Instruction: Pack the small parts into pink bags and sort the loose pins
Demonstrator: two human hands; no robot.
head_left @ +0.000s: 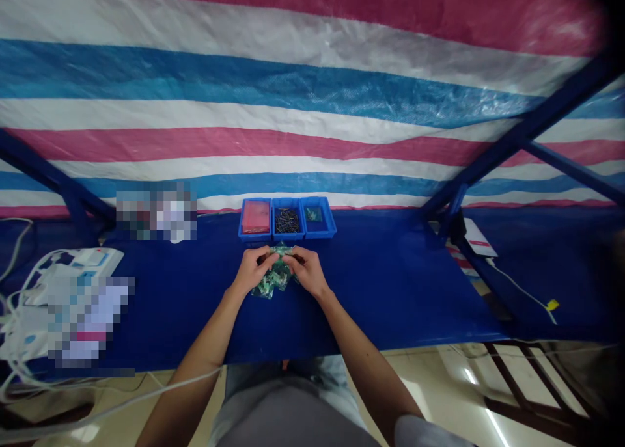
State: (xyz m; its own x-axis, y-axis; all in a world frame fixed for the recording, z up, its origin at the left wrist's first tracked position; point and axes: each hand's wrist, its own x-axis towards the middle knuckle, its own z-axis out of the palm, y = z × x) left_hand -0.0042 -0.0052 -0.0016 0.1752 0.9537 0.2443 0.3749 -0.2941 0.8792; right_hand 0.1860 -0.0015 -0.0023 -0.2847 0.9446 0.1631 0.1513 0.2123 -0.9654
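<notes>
Both my hands meet over the blue tabletop, just in front of the blue bins. My left hand (254, 267) is closed, thumb against fingers, on the left side of a small greenish clear plastic packet (281, 248). On its right side my right hand (306, 269) pinches the same packet. What is inside it is too small to make out. Right below my fingers lies a loose pile of similar shiny packets (276, 279), partly covered by my hands.
Three joined blue bins stand behind my hands: one with red flat pieces (256, 217), one with dark small metal parts (287, 220), one with a few green packets (313, 213). White power strips (92, 259) and cables crowd the left. A white device (479, 237) lies right, beyond the blue frame post.
</notes>
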